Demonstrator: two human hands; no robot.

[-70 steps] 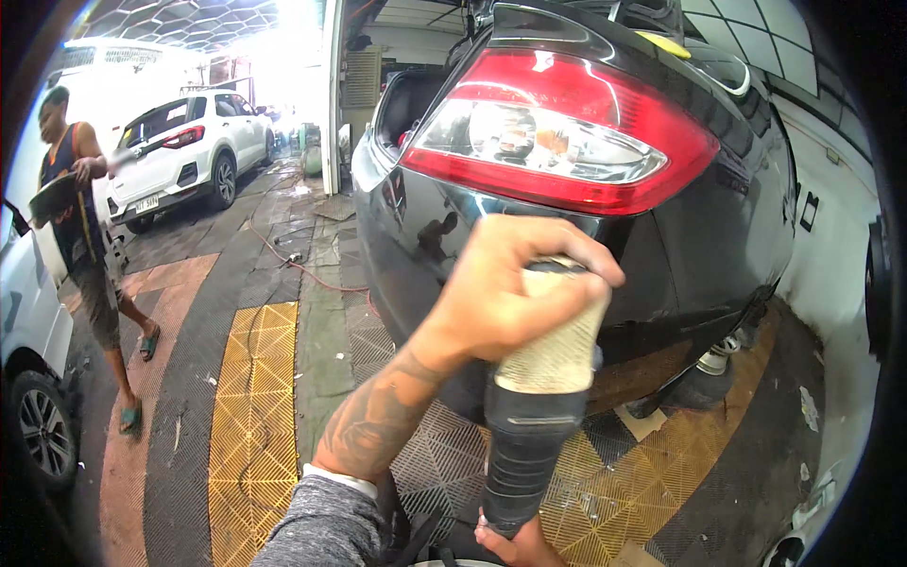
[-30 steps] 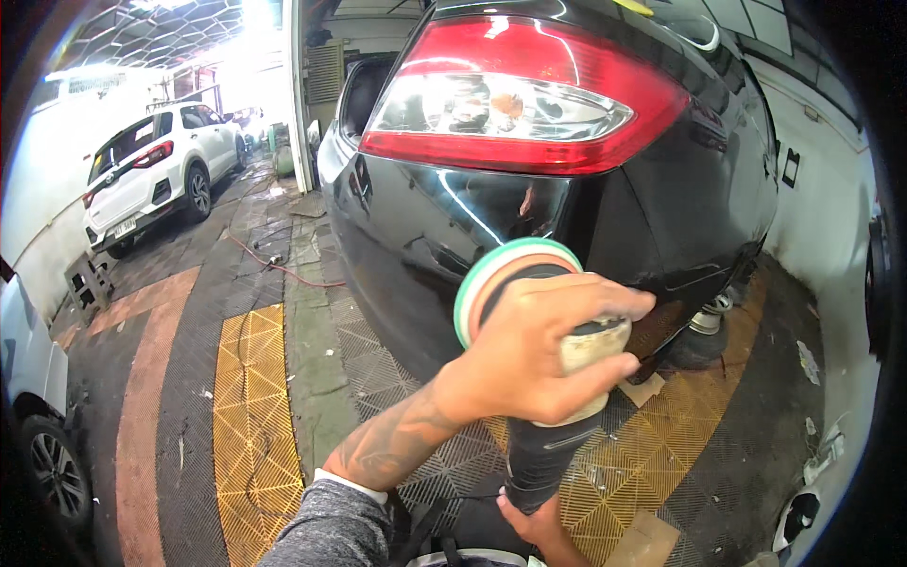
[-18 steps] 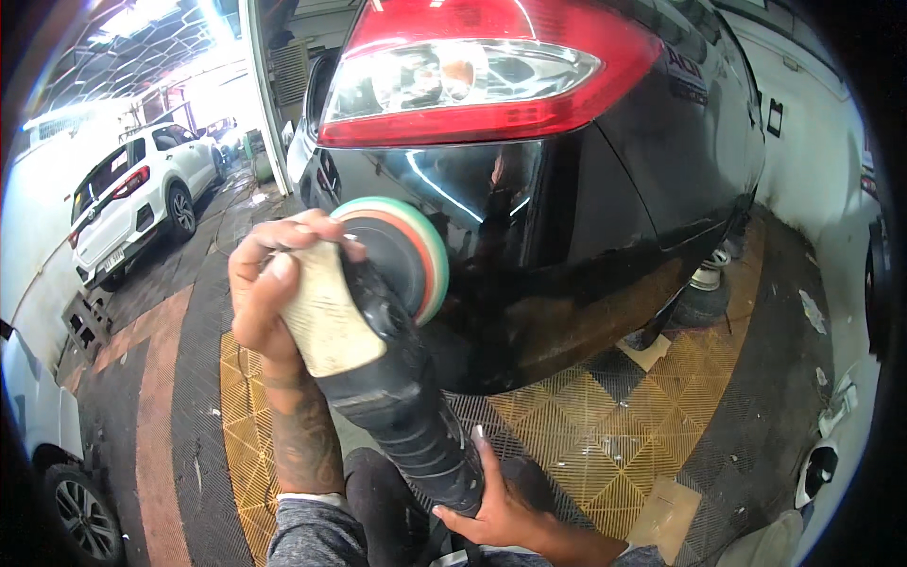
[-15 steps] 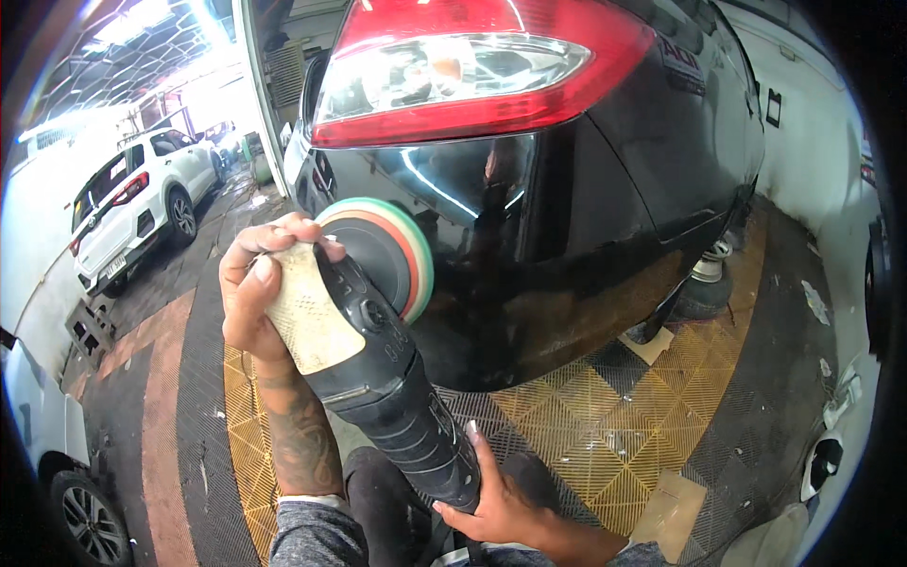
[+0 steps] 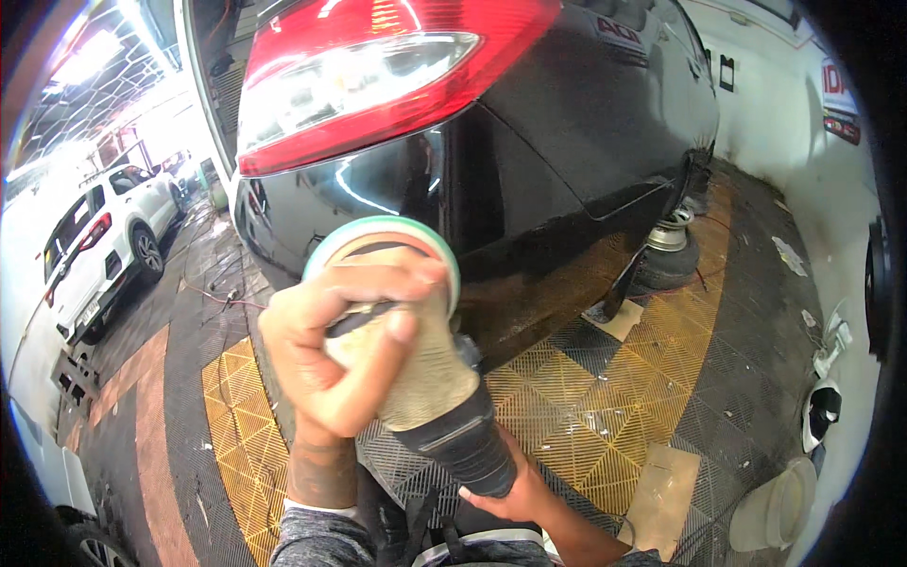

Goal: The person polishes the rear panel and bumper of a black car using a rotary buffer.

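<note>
A car polisher (image 5: 457, 437) with a black ribbed body is held before me by both hands. Its round foam pad (image 5: 436, 244), green and cream at the edge, faces the black car's bumper (image 5: 397, 189); whether it touches, I cannot tell. My left hand (image 5: 326, 345) is curled over the polisher's head, thumb across a worn beige patch (image 5: 430, 378). At the rear end of the body, my right hand (image 5: 524, 484) wraps round the grip, its fingers partly hidden. Above the pad sits the red and clear tail light (image 5: 364, 80).
A white car (image 5: 109, 231) stands at the far left, and another car's wheel (image 5: 99, 546) shows at lower left. A wheel (image 5: 666, 263) lies beside the black car. Cardboard (image 5: 665, 501) and a pale bucket (image 5: 770, 510) are at the lower right.
The polisher has tilted more upright and turned, so its beige patch now faces me. My view has shifted to the right. Both hands keep hold of the polisher.
</note>
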